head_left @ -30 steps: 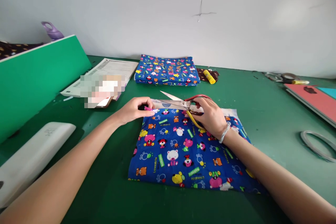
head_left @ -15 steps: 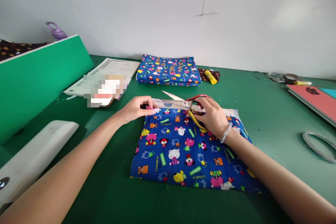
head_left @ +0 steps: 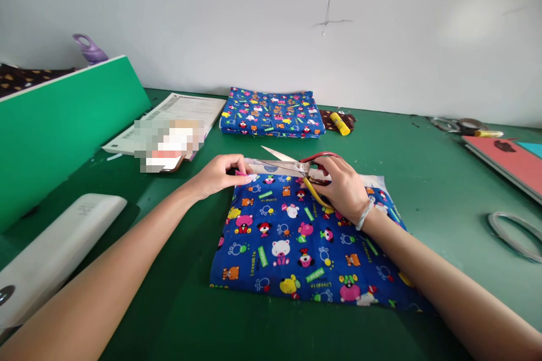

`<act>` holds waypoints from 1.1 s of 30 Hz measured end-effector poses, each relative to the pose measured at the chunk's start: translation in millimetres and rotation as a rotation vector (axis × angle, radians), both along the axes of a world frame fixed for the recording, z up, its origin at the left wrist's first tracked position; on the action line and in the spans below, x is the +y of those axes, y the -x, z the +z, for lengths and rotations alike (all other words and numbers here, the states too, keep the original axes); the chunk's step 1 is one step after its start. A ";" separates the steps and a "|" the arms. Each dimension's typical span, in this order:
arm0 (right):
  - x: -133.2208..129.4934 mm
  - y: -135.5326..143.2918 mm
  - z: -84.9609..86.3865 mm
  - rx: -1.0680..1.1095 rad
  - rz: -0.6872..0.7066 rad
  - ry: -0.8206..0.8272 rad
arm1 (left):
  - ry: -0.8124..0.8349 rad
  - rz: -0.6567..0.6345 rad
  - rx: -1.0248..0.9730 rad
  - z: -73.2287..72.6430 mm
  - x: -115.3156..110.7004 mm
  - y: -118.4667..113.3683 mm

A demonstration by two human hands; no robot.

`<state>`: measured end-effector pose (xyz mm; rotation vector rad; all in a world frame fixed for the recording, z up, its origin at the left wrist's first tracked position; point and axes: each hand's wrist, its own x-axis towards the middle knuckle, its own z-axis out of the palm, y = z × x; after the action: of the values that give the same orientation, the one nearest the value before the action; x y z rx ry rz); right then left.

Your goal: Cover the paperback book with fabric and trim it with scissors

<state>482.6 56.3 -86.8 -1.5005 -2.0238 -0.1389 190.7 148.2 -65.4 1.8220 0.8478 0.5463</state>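
Observation:
Blue cartoon-print fabric (head_left: 292, 237) lies flat on the green table, with a pale strip showing along its far edge. My right hand (head_left: 341, 186) grips a pair of scissors (head_left: 305, 168) with one red and one yellow handle. The scissors' blades are spread and point left across the fabric's far edge. At the far left corner, my left hand (head_left: 222, 176) pinches the fabric between thumb and fingers. A small bright pink bit (head_left: 240, 173) shows at those fingertips; what it is I cannot tell.
Folded fabric (head_left: 271, 113) of the same print sits near the wall, beside a yellow glue stick (head_left: 340, 123). Papers (head_left: 186, 107) and a pixelated phone-like item lie left. A white long object (head_left: 63, 254) is at near left, a red folder (head_left: 508, 163) and coiled cord (head_left: 514, 236) right.

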 end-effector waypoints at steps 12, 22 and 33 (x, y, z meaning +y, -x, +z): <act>-0.2 0.0 0.7 -0.006 -0.001 0.000 | 0.010 0.003 -0.006 0.3 0.8 -0.3; 0.2 0.7 0.4 -0.002 0.000 0.008 | 0.014 0.012 -0.001 -0.2 0.0 0.1; 0.1 0.7 0.0 -0.004 -0.003 0.011 | 0.012 0.019 0.006 0.4 0.4 -0.2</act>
<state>481.9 56.4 -86.8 -1.5115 -2.0285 -0.1323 190.9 148.6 -65.1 1.8078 0.8715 0.5468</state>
